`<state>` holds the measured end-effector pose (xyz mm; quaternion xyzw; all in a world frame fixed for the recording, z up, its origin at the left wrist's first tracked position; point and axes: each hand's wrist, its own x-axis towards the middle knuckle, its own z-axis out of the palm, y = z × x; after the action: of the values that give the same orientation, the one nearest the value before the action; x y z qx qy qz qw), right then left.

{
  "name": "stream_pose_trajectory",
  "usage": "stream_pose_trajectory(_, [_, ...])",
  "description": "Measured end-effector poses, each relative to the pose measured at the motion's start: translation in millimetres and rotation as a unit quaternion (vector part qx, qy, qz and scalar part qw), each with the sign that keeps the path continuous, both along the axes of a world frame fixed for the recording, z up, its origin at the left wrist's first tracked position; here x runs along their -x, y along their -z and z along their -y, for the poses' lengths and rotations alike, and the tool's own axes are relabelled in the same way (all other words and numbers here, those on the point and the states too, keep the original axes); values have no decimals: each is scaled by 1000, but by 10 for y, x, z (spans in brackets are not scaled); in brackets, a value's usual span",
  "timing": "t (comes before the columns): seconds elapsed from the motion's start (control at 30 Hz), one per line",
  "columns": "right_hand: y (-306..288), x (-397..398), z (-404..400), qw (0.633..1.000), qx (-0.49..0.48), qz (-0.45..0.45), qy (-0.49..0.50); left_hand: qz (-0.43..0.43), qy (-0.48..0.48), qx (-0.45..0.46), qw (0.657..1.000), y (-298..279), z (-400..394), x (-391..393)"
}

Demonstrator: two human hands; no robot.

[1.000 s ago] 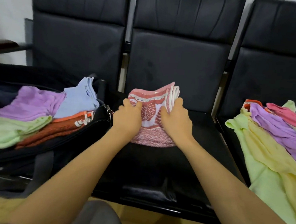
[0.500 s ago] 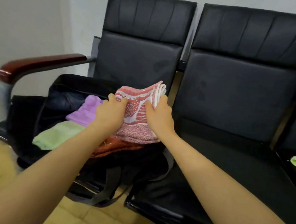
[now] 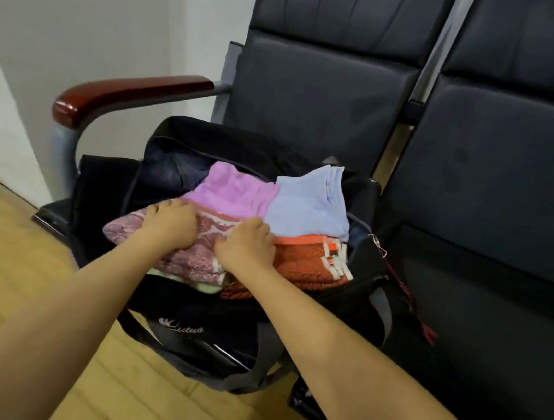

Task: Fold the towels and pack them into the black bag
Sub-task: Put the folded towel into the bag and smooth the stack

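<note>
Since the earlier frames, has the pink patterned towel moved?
Yes. The pink patterned towel went left, off the middle seat, and now lies in the black bag beside the armrest.

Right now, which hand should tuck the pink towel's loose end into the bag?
Left. The left hand rests nearest the pink patterned towel end overhanging the black bag; the right hand sits by the orange towel.

Black padded seats (image 3: 496,170) with a red-brown armrest (image 3: 127,94), wooden floor (image 3: 5,238)
</note>
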<state>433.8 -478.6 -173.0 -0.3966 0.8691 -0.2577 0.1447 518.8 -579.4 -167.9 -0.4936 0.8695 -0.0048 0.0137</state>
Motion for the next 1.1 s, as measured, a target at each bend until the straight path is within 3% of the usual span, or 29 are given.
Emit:
stream_pose_trajectory(0.07, [-17, 65, -64, 989, 19, -138, -56, -28, 9, -43, 999, 92, 3, 1])
stream_pose_trajectory(0.13, [-16, 146, -72, 964, 11, -216, -152, -22, 10, -45, 999, 135, -4, 1])
stream_pose_trajectory(0.27, [50, 259, -62, 958, -122, -166, -201, -6, 8, -50, 999, 135, -41, 16])
stream_pose_trajectory(0.37, [12, 285, -119, 954, -136, -173, -202, -22, -4, -41, 999, 74, -129, 71])
stream_pose_trajectory(0.5, [-173, 411, -353, 961, -68, -216, -159, -134, -9, -23, 991, -59, -340, 191])
stream_pose_trajectory(0.7, [-427, 791, -932, 948, 6, -300, -102, -216, 55, 69, 973, -412, -862, 559])
stream_pose_trajectory(0.83, [-597, 1100, -1485, 958, 63, -276, -37, -286, 134, 30, 948, -632, -1371, 948])
stream_pose_trajectory(0.93, [-655, 1336, -2027, 971, 111, -207, 30, -319, 179, 14, 931, -712, -1859, 1259])
stream_pose_trajectory(1.1, [-604, 1752, -3059, 970, 128, -152, 140, -370, 250, -104, 889, -708, -2750, 1796])
